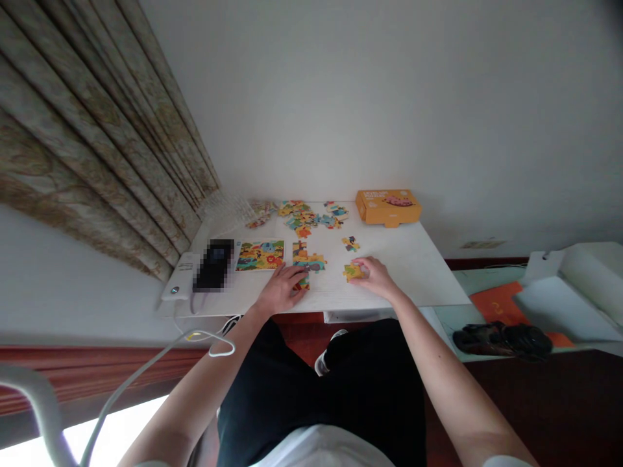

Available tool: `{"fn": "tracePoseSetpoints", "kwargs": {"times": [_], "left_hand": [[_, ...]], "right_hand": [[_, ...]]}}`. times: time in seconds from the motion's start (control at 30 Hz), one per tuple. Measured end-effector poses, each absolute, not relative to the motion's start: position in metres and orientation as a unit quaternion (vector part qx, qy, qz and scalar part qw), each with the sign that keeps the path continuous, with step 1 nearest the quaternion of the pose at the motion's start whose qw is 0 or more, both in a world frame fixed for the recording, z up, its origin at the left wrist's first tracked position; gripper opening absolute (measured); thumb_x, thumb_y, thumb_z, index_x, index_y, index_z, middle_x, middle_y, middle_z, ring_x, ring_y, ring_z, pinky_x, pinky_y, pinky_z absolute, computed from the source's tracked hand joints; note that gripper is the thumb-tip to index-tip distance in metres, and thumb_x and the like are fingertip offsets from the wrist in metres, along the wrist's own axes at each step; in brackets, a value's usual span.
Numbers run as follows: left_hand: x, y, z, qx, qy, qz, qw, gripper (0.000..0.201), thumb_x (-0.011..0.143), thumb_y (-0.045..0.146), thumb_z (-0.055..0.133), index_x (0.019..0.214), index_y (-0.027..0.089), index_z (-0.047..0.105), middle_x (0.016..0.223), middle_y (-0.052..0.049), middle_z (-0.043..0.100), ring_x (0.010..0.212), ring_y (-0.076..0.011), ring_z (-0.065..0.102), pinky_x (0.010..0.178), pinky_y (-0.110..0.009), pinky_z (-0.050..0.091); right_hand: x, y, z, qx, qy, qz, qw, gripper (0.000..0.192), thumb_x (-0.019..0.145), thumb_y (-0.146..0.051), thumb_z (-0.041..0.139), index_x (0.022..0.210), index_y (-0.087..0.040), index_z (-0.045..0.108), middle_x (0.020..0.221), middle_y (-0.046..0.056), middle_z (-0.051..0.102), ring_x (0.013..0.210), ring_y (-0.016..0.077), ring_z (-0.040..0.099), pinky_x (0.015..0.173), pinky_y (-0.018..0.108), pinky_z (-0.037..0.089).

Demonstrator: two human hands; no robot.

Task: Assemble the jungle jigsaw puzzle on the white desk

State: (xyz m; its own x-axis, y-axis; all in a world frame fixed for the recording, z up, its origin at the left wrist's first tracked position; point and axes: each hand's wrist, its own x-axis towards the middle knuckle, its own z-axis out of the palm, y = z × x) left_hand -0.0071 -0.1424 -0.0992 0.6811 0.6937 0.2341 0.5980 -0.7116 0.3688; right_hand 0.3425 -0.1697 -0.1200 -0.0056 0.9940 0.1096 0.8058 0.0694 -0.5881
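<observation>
Head view: a white table [413, 259] is seen from above, with jigsaw puzzle pieces spread over it. The left hand [282, 288] is laid palm down near the table's front edge, fingers loosely spread, resting on the lower part of a partly joined cluster of pieces [306, 258]; nothing is seen to be gripped in it. The right hand [372, 274] is placed to the right of that cluster, its fingers closed together on a single yellow puzzle piece [351, 272] that lies on the table surface. Whether the piece is lifted or only pressed down cannot be told.

Just left of the cluster, a finished rectangular puzzle panel [260, 255] with animal pictures is laid flat. Behind the cluster, toward the wall, a heap of loose pieces [311, 217] is scattered, and one separate small piece [350, 244] is set between that heap and the right hand. An orange cardboard box [388, 206] is placed at the back right of the cluster, near the wall; its lid is closed, so its contents cannot be seen.

Left of the finished panel, a dark phone-like device [214, 264] is laid, its screen blurred, with a white device [179, 275] just beside it at the table's edge. A patterned curtain [97, 143] is hung behind these.
</observation>
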Motion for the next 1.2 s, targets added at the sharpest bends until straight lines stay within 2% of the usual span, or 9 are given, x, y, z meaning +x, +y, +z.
{"fn": "tracePoseSetpoints", "kwargs": {"times": [0.13,0.33,0.6,0.73,0.83,0.97,1.07,1.2], "left_hand": [[0.015,-0.128,-0.103,0.896,0.386,0.192,0.109,0.04,0.103,0.04,0.054,0.138,0.026,0.065,0.152,-0.012,0.058,0.145,-0.0294,0.051,0.126,-0.054,0.035],[0.052,-0.097,-0.118,0.869,0.459,0.155,0.101,0.055,0.102,0.05,0.054,0.148,0.02,0.057,0.164,-0.017,0.044,0.156,-0.0367,0.035,0.127,-0.057,0.031],[0.044,-0.108,-0.13,0.881,0.438,0.156,0.084,0.056,0.102,0.052,0.052,0.152,0.025,0.054,0.165,-0.013,0.045,0.155,-0.035,0.036,0.127,-0.057,0.03],[0.027,-0.116,-0.121,0.879,0.433,0.181,0.088,0.052,0.106,0.048,0.046,0.153,0.025,0.052,0.165,-0.012,0.044,0.154,-0.0318,0.039,0.126,-0.056,0.033],[0.009,-0.119,-0.114,0.877,0.423,0.211,0.085,0.045,0.107,0.042,0.045,0.147,0.024,0.056,0.159,-0.012,0.051,0.149,-0.0283,0.047,0.127,-0.053,0.034],[-0.009,-0.12,-0.112,0.87,0.425,0.236,0.085,0.034,0.104,0.03,0.049,0.133,0.024,0.065,0.145,-0.012,0.063,0.138,-0.0272,0.057,0.124,-0.052,0.04],[-0.007,-0.12,-0.114,0.866,0.424,0.25,0.093,0.03,0.101,0.024,0.051,0.126,0.025,0.068,0.139,-0.011,0.066,0.133,-0.0271,0.06,0.122,-0.054,0.043],[0.005,-0.116,-0.115,0.85,0.439,0.273,0.102,0.032,0.097,0.017,0.054,0.123,0.027,0.07,0.138,-0.009,0.067,0.13,-0.0273,0.061,0.119,-0.054,0.046]], "right_hand": [[0.336,-0.176,-0.122,-0.648,-0.694,0.142,0.282,0.041,0.076,-0.032,0.081,0.115,-0.026,0.071,0.119,0.007,0.073,0.113,0.0286,0.065,0.104,0.046,0.047],[0.333,-0.179,-0.121,-0.641,-0.702,0.121,0.285,0.038,0.081,-0.031,0.075,0.118,-0.026,0.072,0.124,0.009,0.072,0.12,0.0308,0.062,0.107,0.048,0.046],[0.334,-0.175,-0.127,-0.643,-0.691,0.125,0.305,0.033,0.083,-0.03,0.072,0.116,-0.027,0.073,0.127,0.009,0.071,0.122,0.0311,0.062,0.108,0.05,0.046],[0.334,-0.165,-0.127,-0.653,-0.661,0.126,0.346,0.025,0.09,-0.037,0.068,0.111,-0.025,0.073,0.119,0.011,0.072,0.116,0.0298,0.064,0.108,0.048,0.047],[0.328,-0.148,-0.122,-0.657,-0.653,0.114,0.359,0.022,0.093,-0.035,0.064,0.108,-0.022,0.073,0.114,0.012,0.072,0.112,0.03,0.065,0.107,0.049,0.047],[0.298,-0.109,-0.111,-0.64,-0.685,0.1,0.334,0.022,0.094,-0.028,0.06,0.109,-0.023,0.075,0.114,0.012,0.072,0.113,0.0296,0.064,0.108,0.048,0.048],[0.26,-0.07,-0.103,-0.613,-0.728,0.104,0.288,0.028,0.098,-0.027,0.056,0.119,-0.024,0.074,0.131,0.013,0.069,0.13,0.0304,0.058,0.114,0.049,0.044],[0.217,-0.025,-0.102,-0.615,-0.754,0.103,0.204,0.04,0.106,-0.038,0.047,0.142,-0.029,0.064,0.161,0.009,0.05,0.149,0.035,0.042,0.121,0.06,0.033]]}}
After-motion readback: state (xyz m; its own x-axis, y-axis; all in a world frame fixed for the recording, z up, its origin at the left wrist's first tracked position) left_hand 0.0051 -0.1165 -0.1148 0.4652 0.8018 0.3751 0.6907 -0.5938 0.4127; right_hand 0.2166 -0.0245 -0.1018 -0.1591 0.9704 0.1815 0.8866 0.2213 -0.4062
